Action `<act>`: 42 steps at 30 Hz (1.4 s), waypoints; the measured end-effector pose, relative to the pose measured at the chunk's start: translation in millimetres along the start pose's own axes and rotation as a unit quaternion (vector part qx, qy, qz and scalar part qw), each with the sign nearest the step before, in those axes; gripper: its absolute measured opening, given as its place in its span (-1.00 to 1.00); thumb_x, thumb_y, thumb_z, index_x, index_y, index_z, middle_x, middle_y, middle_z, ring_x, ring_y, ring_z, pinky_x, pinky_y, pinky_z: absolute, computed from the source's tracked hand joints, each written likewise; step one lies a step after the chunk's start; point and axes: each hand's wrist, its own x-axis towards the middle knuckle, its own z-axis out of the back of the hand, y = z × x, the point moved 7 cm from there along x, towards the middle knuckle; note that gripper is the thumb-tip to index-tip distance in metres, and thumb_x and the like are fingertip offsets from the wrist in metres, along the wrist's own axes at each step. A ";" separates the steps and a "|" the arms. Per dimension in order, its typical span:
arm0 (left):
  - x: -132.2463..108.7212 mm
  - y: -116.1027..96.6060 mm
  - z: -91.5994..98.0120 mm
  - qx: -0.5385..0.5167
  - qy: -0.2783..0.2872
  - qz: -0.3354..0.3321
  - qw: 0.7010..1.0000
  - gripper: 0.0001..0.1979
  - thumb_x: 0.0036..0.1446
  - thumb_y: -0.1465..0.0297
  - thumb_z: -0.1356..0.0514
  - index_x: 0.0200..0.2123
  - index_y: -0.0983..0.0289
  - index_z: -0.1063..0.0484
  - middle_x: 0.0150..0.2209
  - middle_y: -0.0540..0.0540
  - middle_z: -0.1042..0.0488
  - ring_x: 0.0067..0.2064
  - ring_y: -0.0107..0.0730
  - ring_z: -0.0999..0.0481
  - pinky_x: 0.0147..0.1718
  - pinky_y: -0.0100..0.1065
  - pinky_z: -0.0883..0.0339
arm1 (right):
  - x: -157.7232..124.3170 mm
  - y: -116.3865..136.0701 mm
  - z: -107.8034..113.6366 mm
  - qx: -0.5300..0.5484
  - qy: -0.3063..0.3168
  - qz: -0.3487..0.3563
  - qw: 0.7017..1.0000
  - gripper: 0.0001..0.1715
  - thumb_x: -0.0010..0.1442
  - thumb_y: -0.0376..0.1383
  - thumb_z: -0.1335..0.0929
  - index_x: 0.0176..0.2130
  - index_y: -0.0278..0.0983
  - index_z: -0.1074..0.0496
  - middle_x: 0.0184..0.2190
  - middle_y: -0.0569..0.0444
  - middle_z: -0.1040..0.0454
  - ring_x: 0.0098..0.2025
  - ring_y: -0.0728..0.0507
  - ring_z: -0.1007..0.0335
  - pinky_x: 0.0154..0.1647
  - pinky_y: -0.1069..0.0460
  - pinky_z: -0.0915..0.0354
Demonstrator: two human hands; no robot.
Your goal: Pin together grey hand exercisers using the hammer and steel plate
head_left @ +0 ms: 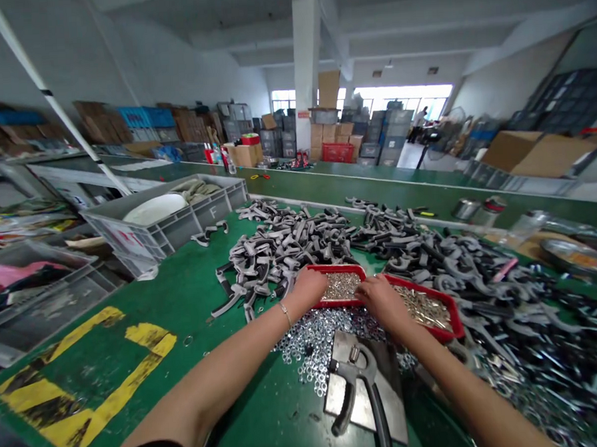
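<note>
Both hands sit at the shallow red plastic tray of small brass-coloured fasteners [342, 286], which runs from 10 to 4 o'clock across the green worktop [182, 289]. The left hand [309, 284] rests curled on its near-left rim; the right hand [381, 298], fingers bent down into the fasteners, is nearer them. Whether either grip holds anything, I cannot tell.

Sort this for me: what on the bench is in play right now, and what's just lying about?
In play: left hand and right hand at the red trays of small metal parts; loose washers; assembled tool.

Lying about: grey crate; cardboard boxes.
</note>
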 end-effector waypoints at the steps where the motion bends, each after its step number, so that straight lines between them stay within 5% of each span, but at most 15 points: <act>1: -3.0 -0.6 -2.8 0.009 -0.006 0.002 1.000 -0.82 0.30 0.40 -0.17 -0.13 0.40 -0.48 -0.15 0.21 -0.54 -0.09 -0.20 -0.54 -0.05 -0.09 -0.41 | 14.0 3.7 -9.5 -0.004 0.005 -0.002 1.000 -0.84 0.26 -0.33 -0.36 -0.34 -0.27 -0.54 -0.25 -0.06 -0.55 -0.02 -0.24 -0.38 0.04 -0.08 -0.25; 8: -4.8 -5.0 -8.9 0.018 -0.019 0.001 1.000 -0.84 0.20 0.57 -0.15 -0.27 0.43 -0.55 -0.27 0.33 -0.58 -0.14 -0.09 -0.57 -0.06 -0.11 -0.30 | 42.8 -3.6 -45.9 0.047 0.020 -0.043 0.998 -0.75 0.30 -0.19 -0.38 -0.10 -0.30 -0.47 -0.01 -0.03 -0.48 0.03 -0.20 -0.41 0.08 -0.21 -0.32; 14: -2.3 -1.7 -15.4 -0.016 -0.040 0.004 0.999 -0.79 0.23 0.61 -0.06 -0.17 0.52 -0.48 -0.20 0.43 -0.56 -0.11 -0.01 -0.56 -0.07 -0.07 -0.29 | 31.1 -19.3 -38.3 0.201 -0.024 -0.103 0.974 -0.92 0.27 -0.31 -0.35 -0.24 -0.28 -0.44 -0.22 0.05 -0.52 -0.09 -0.17 -0.44 0.01 -0.14 -0.32; 19: -10.6 6.5 -13.8 -0.083 -0.070 0.016 0.994 -0.84 0.27 0.58 -0.07 -0.20 0.44 -0.45 -0.23 0.30 -0.57 -0.15 -0.13 -0.56 -0.07 -0.18 -0.31 | -36.6 -28.2 -19.7 0.365 -0.021 -0.153 0.918 -0.86 0.21 -0.18 -0.32 -0.31 -0.21 -0.34 -0.38 0.11 -0.50 -0.31 -0.15 -0.50 -0.26 -0.04 -0.39; 24: -19.7 13.1 -11.8 -0.172 -0.107 0.018 0.979 -0.88 0.29 0.45 -0.13 -0.22 0.32 -0.46 -0.18 0.18 -0.55 -0.11 -0.22 -0.51 -0.04 -0.25 -0.32 | -129.3 -2.2 -34.8 0.493 0.064 -0.191 0.847 -0.66 0.12 -0.01 -0.40 -0.40 -0.23 -0.37 -0.48 0.11 -0.49 -0.48 -0.14 -0.51 -0.42 -0.03 -0.42; 30: -28.7 12.1 4.4 -0.247 -0.121 0.013 0.961 -0.89 0.20 0.55 -0.17 -0.31 0.31 -0.50 -0.24 0.15 -0.54 -0.09 -0.21 -0.50 0.02 -0.19 -0.30 | -150.6 25.2 -47.8 0.600 0.104 -0.225 0.761 -0.56 0.02 0.02 -0.48 -0.37 -0.26 -0.38 -0.42 0.10 -0.52 -0.46 -0.11 -0.52 -0.42 0.00 -0.43; 34: -71.8 -15.8 21.5 -0.315 -0.132 0.017 0.940 -0.87 0.24 0.50 -0.14 -0.18 0.31 -0.47 -0.20 0.10 -0.56 -0.16 -0.35 -0.53 -0.12 -0.34 -0.37 | -160.5 19.3 -40.3 0.621 0.090 -0.242 0.740 -0.57 0.00 -0.01 -0.52 -0.38 -0.26 -0.38 -0.49 0.21 -0.42 -0.54 -0.02 -0.43 -0.50 0.07 -0.35; 38: -123.8 -69.8 5.8 -0.469 -0.033 -0.023 0.882 -0.92 0.24 0.43 -0.19 -0.23 0.27 -0.48 -0.29 0.00 -0.56 -0.25 -0.43 -0.53 -0.24 -0.43 -0.36 | -180.2 18.0 -43.9 0.664 0.094 -0.264 0.693 -0.65 0.08 -0.08 -0.51 -0.34 -0.25 -0.39 -0.44 0.21 -0.40 -0.46 -0.01 -0.44 -0.41 0.06 -0.38; 42: -138.7 -99.8 -6.2 -0.376 -0.020 -0.041 0.925 -0.88 0.28 0.39 -0.18 -0.29 0.26 -0.50 -0.26 0.04 -0.54 -0.15 -0.31 -0.48 -0.08 -0.27 -0.28 | -183.1 21.8 -48.9 0.687 0.087 -0.271 0.669 -0.66 0.07 -0.10 -0.52 -0.36 -0.26 -0.40 -0.49 0.21 -0.36 -0.48 0.01 -0.34 -0.38 0.03 -0.43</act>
